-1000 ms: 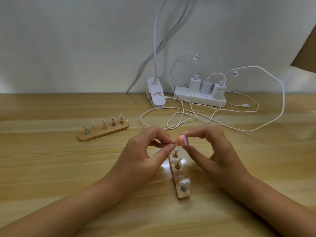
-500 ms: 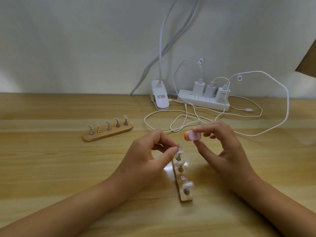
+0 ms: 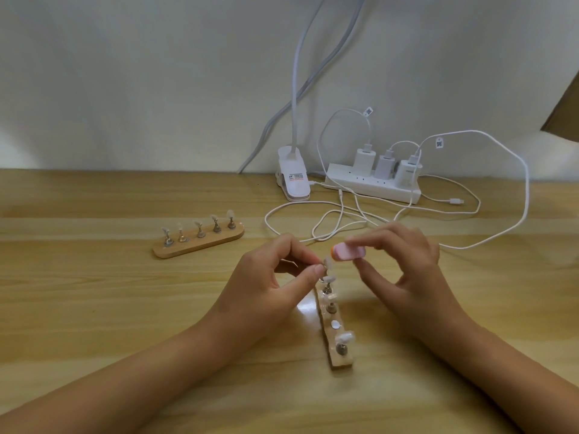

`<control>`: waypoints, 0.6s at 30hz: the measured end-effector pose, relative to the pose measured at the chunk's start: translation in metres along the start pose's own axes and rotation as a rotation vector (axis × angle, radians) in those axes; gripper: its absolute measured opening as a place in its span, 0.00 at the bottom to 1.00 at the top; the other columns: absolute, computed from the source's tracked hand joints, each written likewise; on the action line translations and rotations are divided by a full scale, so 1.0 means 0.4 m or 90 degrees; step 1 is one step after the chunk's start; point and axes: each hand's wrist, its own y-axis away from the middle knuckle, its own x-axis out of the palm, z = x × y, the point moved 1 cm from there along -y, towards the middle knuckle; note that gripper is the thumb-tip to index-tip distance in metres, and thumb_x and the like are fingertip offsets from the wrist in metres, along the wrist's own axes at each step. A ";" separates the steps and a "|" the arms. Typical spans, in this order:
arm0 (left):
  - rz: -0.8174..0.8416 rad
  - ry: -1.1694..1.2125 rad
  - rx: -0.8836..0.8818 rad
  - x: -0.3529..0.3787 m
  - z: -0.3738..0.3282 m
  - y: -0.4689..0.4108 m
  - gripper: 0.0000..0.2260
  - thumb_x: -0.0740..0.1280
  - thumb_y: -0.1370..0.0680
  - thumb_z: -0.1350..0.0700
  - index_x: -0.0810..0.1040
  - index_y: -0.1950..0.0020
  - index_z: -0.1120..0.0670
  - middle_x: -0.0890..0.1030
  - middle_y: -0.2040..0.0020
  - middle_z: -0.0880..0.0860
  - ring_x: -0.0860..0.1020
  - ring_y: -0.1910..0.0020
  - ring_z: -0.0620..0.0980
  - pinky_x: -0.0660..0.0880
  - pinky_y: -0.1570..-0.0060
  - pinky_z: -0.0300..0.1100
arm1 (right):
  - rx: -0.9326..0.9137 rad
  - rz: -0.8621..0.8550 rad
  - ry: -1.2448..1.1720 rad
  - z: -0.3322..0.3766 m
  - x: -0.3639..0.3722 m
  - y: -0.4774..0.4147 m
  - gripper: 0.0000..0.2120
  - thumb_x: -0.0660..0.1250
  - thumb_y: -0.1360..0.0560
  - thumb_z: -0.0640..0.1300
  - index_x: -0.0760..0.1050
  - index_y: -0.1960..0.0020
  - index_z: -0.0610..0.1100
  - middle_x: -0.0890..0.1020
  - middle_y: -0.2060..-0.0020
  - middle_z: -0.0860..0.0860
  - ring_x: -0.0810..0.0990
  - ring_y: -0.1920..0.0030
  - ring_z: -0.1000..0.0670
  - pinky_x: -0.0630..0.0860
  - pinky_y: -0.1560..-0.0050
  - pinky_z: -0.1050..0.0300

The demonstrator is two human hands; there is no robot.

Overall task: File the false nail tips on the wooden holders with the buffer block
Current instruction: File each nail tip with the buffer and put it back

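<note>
Grip status: our right hand (image 3: pixel 413 277) pinches the buffer block (image 3: pixel 348 252) between thumb and fingers, with the pink face toward us and the orange end pointing left. On the left hand (image 3: pixel 266 286) the grip is clamped too. Its thumb and index finger pinch one small nail tip (image 3: pixel 328 263), just above the centre of the frame. The block's orange end sits right at that tip; we cannot tell if they touch.

Below the hands the near holder (image 3: pixel 342 361) lies on the tabletop (image 3: pixel 94 308), running from centre frame down toward us. We count three more tips on metal stands on it, plus one bare round disc (image 3: pixel 335 324) between the second and the last. We cannot tell whether the pinched tip's stand is seated on the holder's top end, since the fingers cover it.

Left of centre sits the second holder (image 3: pixel 219 242), well apart from both hands, with five tips standing in a row.

Upper middle, against the wall (image 3: pixel 125 89): a white power strip (image 3: pixel 372 184) with three chargers (image 3: pixel 365 158) plugged in and a clip lamp base (image 3: pixel 293 178) just to its left. White cables (image 3: pixel 528 183) loop over the tabletop behind the hands. Both forearms enter from the bottom corners.
</note>
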 end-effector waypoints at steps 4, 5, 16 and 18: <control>0.011 0.001 0.027 0.005 -0.006 0.002 0.04 0.72 0.26 0.57 0.79 0.56 0.49 0.82 0.59 0.43 0.81 0.58 0.45 0.77 0.54 0.36 | -0.090 -0.019 -0.020 0.031 0.000 0.010 0.12 0.69 0.25 0.45 0.77 0.44 0.57 0.79 0.48 0.62 0.76 0.43 0.60 0.65 0.43 0.48; 0.010 0.000 0.028 0.004 -0.006 0.001 0.04 0.72 0.26 0.57 0.79 0.56 0.49 0.82 0.60 0.43 0.82 0.58 0.44 0.77 0.54 0.36 | -0.094 -0.002 -0.011 0.034 0.004 0.010 0.11 0.69 0.25 0.45 0.77 0.45 0.56 0.79 0.48 0.61 0.77 0.44 0.58 0.65 0.42 0.48; 0.004 0.101 0.026 -0.001 0.003 -0.003 0.05 0.72 0.27 0.53 0.80 0.55 0.53 0.82 0.56 0.48 0.82 0.53 0.48 0.76 0.49 0.36 | 0.059 0.020 -0.036 0.011 0.012 -0.001 0.13 0.72 0.26 0.41 0.75 0.49 0.58 0.79 0.52 0.62 0.75 0.48 0.57 0.66 0.39 0.45; -0.003 0.129 0.048 0.001 0.000 -0.006 0.04 0.70 0.27 0.53 0.79 0.54 0.51 0.81 0.53 0.49 0.80 0.51 0.51 0.76 0.46 0.42 | 0.104 -0.006 -0.069 -0.004 0.000 -0.008 0.16 0.74 0.27 0.37 0.75 0.50 0.57 0.80 0.53 0.62 0.75 0.48 0.57 0.67 0.38 0.42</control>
